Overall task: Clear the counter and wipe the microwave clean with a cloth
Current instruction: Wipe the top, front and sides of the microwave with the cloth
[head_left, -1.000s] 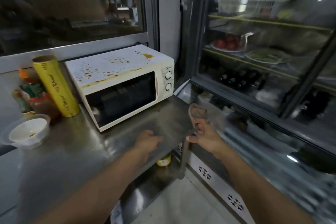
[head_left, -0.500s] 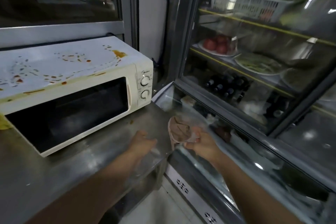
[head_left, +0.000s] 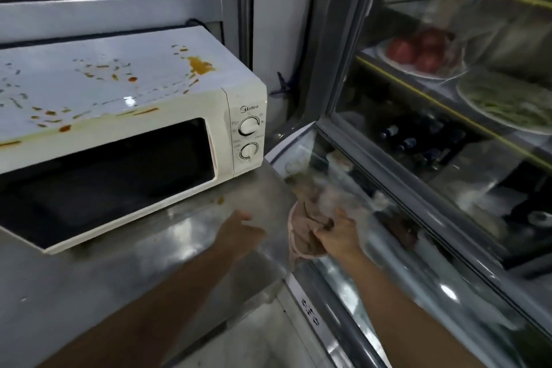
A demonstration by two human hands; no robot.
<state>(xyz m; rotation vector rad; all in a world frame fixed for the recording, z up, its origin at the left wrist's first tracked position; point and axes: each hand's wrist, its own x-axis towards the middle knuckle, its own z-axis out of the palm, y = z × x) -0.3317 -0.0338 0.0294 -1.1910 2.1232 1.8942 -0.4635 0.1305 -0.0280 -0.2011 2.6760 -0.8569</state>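
Observation:
A cream microwave [head_left: 167, 134] stands on the steel counter [head_left: 125, 272], its top spattered with orange-brown sauce stains. My right hand [head_left: 339, 236] grips a crumpled brownish-pink cloth [head_left: 303, 233] just past the counter's right edge, over the glass of a chest freezer. My left hand [head_left: 240, 231] rests on the counter in front of the microwave's right end, fingers loosely curled and holding nothing. A small sauce spot [head_left: 220, 199] lies on the counter below the microwave's dials.
A glass-door display fridge [head_left: 448, 98] fills the right side, with a plate of tomatoes [head_left: 418, 51] and greens on its shelves. A chest freezer's glass lid [head_left: 373, 254] lies directly right of the counter. Floor shows below the counter's corner.
The view has swung right and closer, so the wrap roll and bowls at the left have left the frame. My right hand with the cloth has come nearer the counter edge and my left hand.

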